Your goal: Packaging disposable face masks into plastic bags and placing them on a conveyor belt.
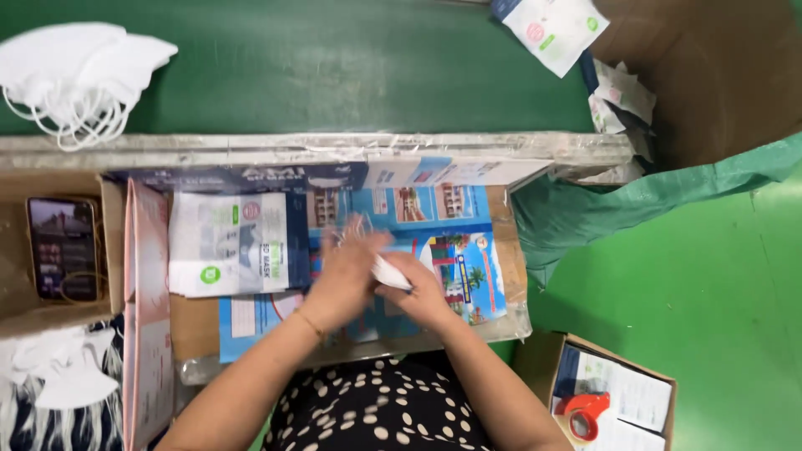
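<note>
Head view: both hands (left hand (347, 271), right hand (422, 288)) pinch white mask (391, 273) mid-table.

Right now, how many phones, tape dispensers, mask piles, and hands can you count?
Smartphone: 1
Red tape dispenser: 1
Piles of loose white face masks: 2, upper-left pile and lower-left pile
Hands: 2, left hand and right hand, together on a white mask
Total: 6
</note>
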